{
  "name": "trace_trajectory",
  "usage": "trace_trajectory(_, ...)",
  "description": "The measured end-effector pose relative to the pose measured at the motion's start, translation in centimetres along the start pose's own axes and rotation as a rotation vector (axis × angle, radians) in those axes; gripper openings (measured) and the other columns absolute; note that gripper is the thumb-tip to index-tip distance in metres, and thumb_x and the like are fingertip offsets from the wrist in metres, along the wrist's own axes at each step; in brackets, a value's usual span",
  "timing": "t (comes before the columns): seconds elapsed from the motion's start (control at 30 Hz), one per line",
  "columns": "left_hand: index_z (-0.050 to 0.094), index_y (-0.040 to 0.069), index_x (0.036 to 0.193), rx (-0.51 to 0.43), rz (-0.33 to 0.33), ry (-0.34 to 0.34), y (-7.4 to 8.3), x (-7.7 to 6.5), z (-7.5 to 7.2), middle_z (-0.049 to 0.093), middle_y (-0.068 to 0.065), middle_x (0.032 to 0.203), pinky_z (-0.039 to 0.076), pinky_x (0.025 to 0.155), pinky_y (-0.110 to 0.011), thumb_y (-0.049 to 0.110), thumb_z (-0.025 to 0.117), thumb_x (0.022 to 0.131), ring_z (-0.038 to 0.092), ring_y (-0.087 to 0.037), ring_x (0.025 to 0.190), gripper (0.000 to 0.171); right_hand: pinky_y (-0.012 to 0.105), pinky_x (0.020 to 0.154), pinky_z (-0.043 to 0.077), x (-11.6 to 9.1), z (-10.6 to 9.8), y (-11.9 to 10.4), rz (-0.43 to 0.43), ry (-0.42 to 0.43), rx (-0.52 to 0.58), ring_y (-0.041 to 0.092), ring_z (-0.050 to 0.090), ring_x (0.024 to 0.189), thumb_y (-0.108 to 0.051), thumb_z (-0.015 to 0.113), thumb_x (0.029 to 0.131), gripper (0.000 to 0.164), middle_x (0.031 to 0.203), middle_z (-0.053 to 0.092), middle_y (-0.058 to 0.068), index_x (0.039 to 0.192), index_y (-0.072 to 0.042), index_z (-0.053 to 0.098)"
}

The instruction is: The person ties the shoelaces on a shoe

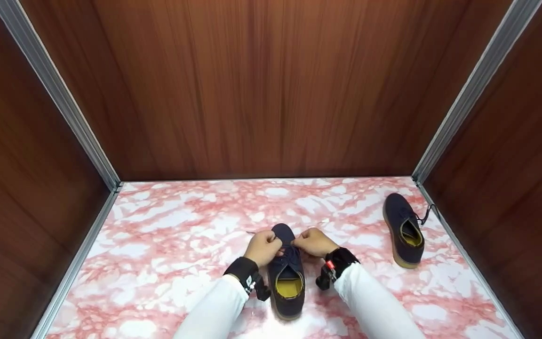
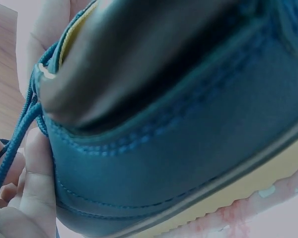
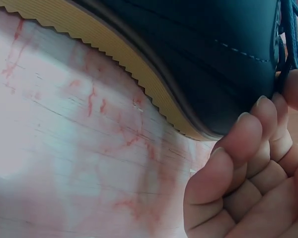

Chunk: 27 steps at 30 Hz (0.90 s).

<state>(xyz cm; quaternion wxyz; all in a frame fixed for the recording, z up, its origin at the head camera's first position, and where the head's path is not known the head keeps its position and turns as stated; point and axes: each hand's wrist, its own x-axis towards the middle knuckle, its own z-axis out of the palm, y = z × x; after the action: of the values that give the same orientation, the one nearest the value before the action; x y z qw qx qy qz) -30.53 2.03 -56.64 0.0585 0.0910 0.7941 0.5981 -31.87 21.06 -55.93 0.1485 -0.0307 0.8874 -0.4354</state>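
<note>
A dark navy lace-up shoe (image 1: 280, 308) with a yellow lining and a tan sole stands on the table, toe pointing away. At the left of its lacing, my left hand (image 1: 264, 247) has its fingers curled and pinches a shoelace (image 2: 14, 148), which stretches from the eyelets in the left wrist view. Across the shoe, my right hand (image 1: 317, 242) holds thumb and forefinger together at the lacing. In the right wrist view its other fingers (image 3: 238, 141) curl beside the shoe's side, close to the lace loops (image 3: 290, 34).
A matching second shoe (image 1: 395, 212) stands at the right, its loose lace (image 1: 433, 209) reaching the table's right edge. The table (image 1: 167, 235) has a red-and-white marbled surface. Brown wood-grain panels (image 1: 266, 94) with metal edge strips enclose it at the back and both sides.
</note>
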Motion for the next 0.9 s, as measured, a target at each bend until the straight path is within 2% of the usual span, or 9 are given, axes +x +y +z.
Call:
trace_trajectory(0.1,0.033,0.014,0.061,0.002,0.000,-0.001,0.1,-0.1,0.0,0.048,0.002,0.060,0.059,0.063,-0.028,0.004,0.052,0.085,0.072,-0.017,0.068,0.032,0.021,0.044,0.035,0.0,0.0,0.2,0.016,0.003,0.011,0.006,0.042,0.046,-0.029,0.066,0.084,0.031,0.050,0.047,-0.009,0.058,-0.015,0.055)
trace_trajectory(0.17,0.032,0.014,0.061,0.001,0.002,-0.001,0.1,-0.1,-0.1,0.046,0.002,0.061,0.059,0.063,-0.028,0.004,0.052,0.085,0.072,-0.016,0.068,0.033,0.021,0.044,0.036,0.0,0.0,0.5,0.031,-0.003,0.022,0.006,0.042,0.045,-0.028,0.065,0.085,0.031,0.051,0.051,-0.007,0.062,-0.009,0.059)
trace_trajectory(0.3,0.031,0.015,0.060,-0.009,0.003,-0.001,0.1,-0.2,-0.1,0.046,0.002,0.062,0.059,0.062,-0.027,0.004,0.051,0.085,0.071,-0.013,0.067,0.033,0.024,0.045,0.044,-0.2,-0.1,1.0,0.065,-0.019,0.060,0.010,0.054,0.047,-0.025,0.061,0.086,0.029,0.058,0.064,0.006,0.073,0.001,0.066)
trace_trajectory(0.43,0.032,0.015,0.060,-0.010,-0.002,0.004,0.1,-0.3,-0.2,0.046,0.002,0.062,0.059,0.062,-0.027,0.004,0.051,0.085,0.071,-0.014,0.067,0.033,0.027,0.049,0.051,-0.4,-0.2,1.4,0.097,-0.027,0.093,0.014,0.064,0.053,-0.023,0.058,0.086,0.028,0.070,0.072,0.017,0.080,0.002,0.069)
trace_trajectory(0.57,0.032,0.015,0.060,-0.012,-0.002,0.004,0.1,-0.3,-0.2,0.046,0.002,0.062,0.059,0.063,-0.027,0.004,0.051,0.086,0.071,-0.015,0.068,0.034,0.030,0.052,0.054,-0.5,-0.3,1.7,0.091,-0.012,0.101,0.016,0.066,0.055,-0.023,0.057,0.089,0.030,0.072,0.073,0.017,0.083,0.003,0.070)
trace_trajectory(0.67,0.032,0.014,0.060,-0.037,0.007,-0.001,0.1,-0.2,-0.1,0.051,-0.002,0.063,0.059,0.063,-0.028,0.004,0.051,0.086,0.072,-0.016,0.070,0.033,0.032,0.052,0.055,-0.3,-0.5,1.8,0.089,0.036,0.140,0.015,0.064,0.052,-0.025,0.055,0.094,0.032,0.066,0.070,0.011,0.082,0.002,0.069)
trace_trajectory(0.8,0.034,0.015,0.060,-0.078,-0.002,-0.007,0.2,-0.2,-0.2,0.063,-0.012,0.073,0.060,0.064,-0.028,0.004,0.050,0.086,0.072,-0.018,0.073,0.032,0.033,0.055,0.055,0.0,-1.0,1.6,0.130,0.104,0.308,0.012,0.060,0.051,-0.026,0.052,0.097,0.029,0.063,0.066,0.003,0.083,-0.002,0.062)
trace_trajectory(0.9,0.038,0.014,0.059,-0.106,-0.013,-0.016,0.1,-0.2,-0.3,0.068,-0.017,0.080,0.060,0.066,-0.029,0.005,0.050,0.086,0.072,-0.018,0.075,0.031,0.035,0.062,0.058,0.0,-1.5,1.0,0.154,0.127,0.463,0.011,0.063,0.054,-0.024,0.049,0.098,0.023,0.067,0.068,0.003,0.088,-0.004,0.058)
